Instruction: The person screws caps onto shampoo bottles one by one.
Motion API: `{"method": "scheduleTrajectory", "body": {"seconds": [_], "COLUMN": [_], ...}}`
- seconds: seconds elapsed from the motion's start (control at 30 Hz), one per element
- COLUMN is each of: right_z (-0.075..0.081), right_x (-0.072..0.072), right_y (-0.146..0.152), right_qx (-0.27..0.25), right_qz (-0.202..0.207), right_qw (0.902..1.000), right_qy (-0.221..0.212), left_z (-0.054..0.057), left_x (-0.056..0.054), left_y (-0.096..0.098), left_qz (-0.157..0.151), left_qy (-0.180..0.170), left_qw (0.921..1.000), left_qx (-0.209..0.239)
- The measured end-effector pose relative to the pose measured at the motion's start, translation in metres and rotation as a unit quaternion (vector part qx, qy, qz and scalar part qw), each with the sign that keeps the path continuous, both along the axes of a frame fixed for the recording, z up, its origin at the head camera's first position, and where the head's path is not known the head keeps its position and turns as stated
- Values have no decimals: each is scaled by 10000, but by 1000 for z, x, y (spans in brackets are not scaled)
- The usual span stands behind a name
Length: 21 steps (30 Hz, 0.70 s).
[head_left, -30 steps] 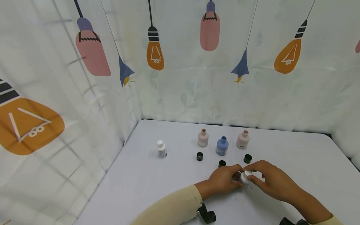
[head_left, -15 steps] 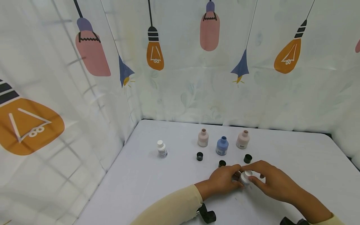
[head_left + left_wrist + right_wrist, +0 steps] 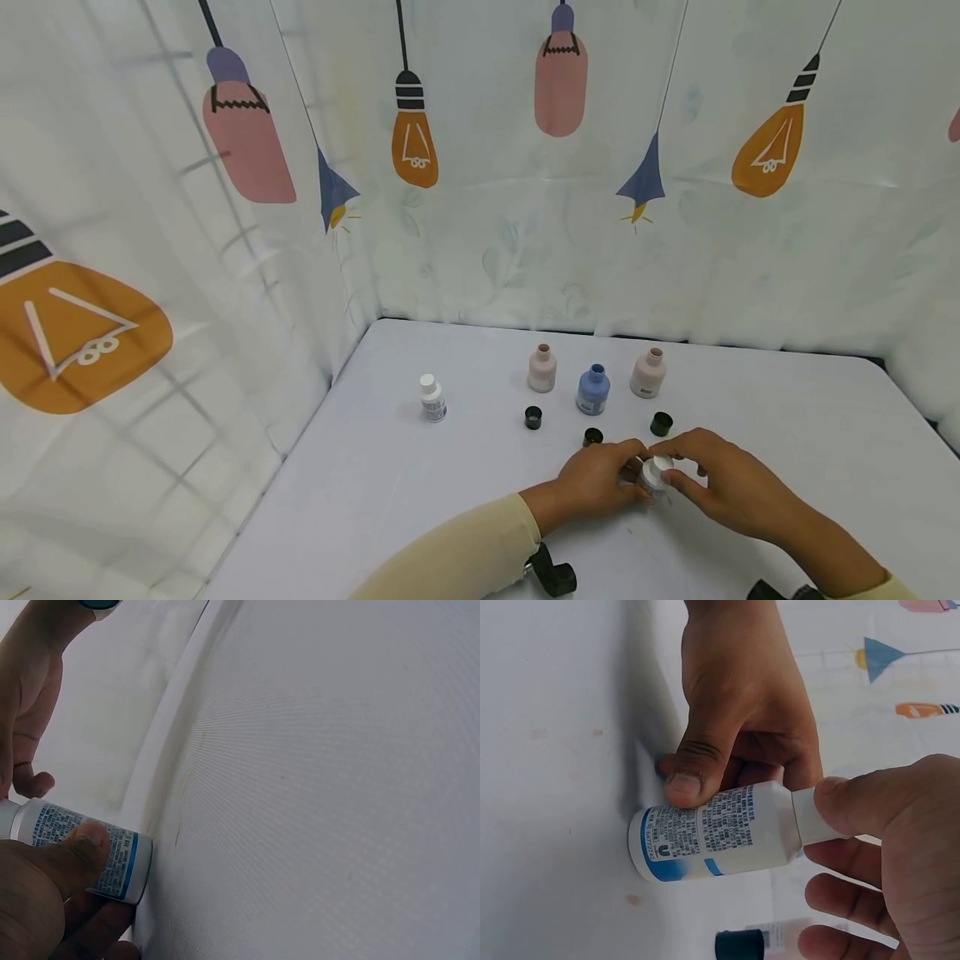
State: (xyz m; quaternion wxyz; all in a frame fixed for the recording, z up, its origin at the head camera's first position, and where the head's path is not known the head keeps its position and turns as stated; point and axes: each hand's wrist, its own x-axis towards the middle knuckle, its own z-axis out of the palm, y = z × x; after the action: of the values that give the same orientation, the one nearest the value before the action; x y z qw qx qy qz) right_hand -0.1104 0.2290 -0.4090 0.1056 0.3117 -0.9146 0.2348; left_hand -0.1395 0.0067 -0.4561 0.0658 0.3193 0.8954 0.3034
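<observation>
A small white bottle (image 3: 761, 838) with a blue-banded printed label stands upright on the table. My left hand (image 3: 597, 482) grips its body, the thumb lying across the label in the left wrist view. My right hand (image 3: 731, 486) pinches the white cap (image 3: 814, 817) between thumb and fingers; the cap sits on the bottle's neck. Just beyond the hands lie black caps, one (image 3: 592, 437) partly behind the left hand and another (image 3: 662, 423) near the right fingers.
Uncapped bottles stand farther back: a pale pink one (image 3: 542, 369), a blue one (image 3: 593, 390) and a second pink one (image 3: 648, 373). Another black cap (image 3: 533, 417) lies before them. A capped white bottle (image 3: 432, 398) stands left on the white table (image 3: 360, 500).
Both hands stay in place on the white bottle. The right fingers shift slightly around the cap. Nothing else has visibly moved.
</observation>
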Motion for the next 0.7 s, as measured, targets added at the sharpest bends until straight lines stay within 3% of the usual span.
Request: {"method": "scheduleTrajectory", "body": {"seconds": [0.33, 0.7], "right_z": [-1, 1], "right_x": [-1, 0], "right_y": [2, 1], "right_qx": [-140, 80], "right_qz": [334, -86], "right_qw": [9993, 9997], "right_qy": [55, -212], "left_z": [-4, -5], "left_x": [-1, -2], "left_y": [0, 0], "left_qz": [-86, -113], "left_qy": [118, 141], "left_qw": [9999, 9998], "left_qx": [43, 58]}}
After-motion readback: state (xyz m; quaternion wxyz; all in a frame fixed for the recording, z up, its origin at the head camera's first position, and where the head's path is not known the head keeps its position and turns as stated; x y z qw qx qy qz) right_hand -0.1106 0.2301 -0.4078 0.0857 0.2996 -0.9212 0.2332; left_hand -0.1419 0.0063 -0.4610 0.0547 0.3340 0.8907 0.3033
